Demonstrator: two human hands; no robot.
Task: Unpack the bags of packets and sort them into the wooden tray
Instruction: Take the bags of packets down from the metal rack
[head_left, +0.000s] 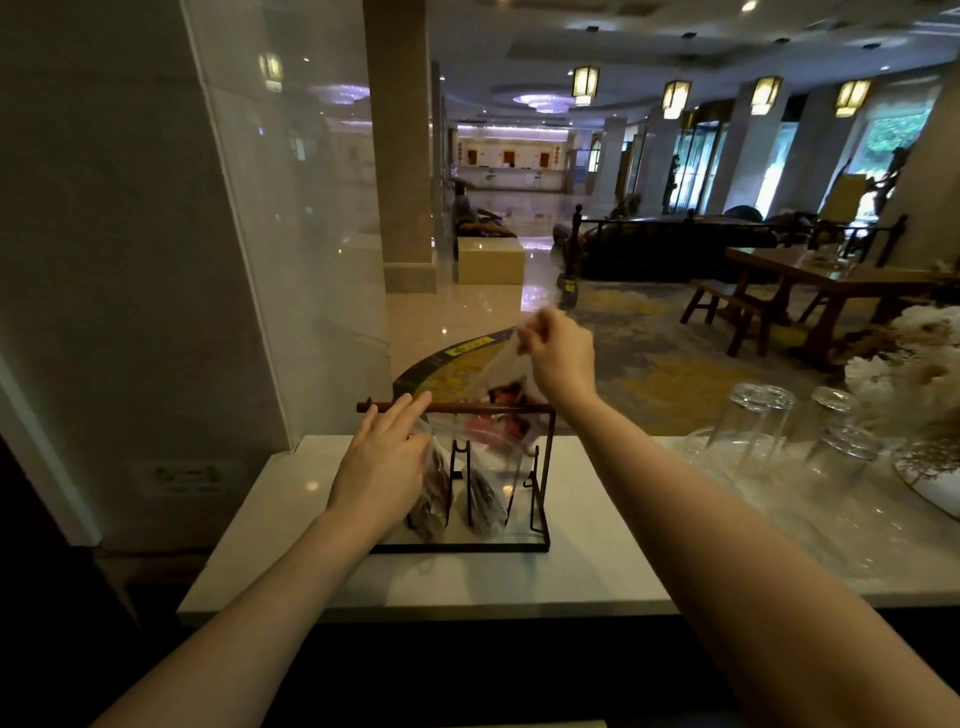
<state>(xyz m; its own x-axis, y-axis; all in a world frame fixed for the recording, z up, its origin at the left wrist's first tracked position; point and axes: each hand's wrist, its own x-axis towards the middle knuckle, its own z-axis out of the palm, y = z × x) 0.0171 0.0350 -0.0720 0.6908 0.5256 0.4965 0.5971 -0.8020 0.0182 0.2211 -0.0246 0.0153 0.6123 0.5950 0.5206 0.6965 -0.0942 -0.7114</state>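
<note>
A black metal rack (543, 467) with a wooden top bar (467, 408) stands on the white counter (597, 561). Clear plastic bags of dark and red packets hang in it: one at the left (434, 499), one in the middle (485, 501). My right hand (558, 353) pinches the top of a third clear bag (506, 395) with red packets and holds it raised above the bar. My left hand (384, 457) lies with straight fingers against the left bag, fingertips at the bar. No wooden tray is in view.
Several upturned drinking glasses (763, 431) stand on the counter to the right, beside a white floral arrangement (924, 374) on a dish. A glass partition (291, 234) rises at the left. Beyond the counter lies a lobby with a wooden table (831, 280) and benches.
</note>
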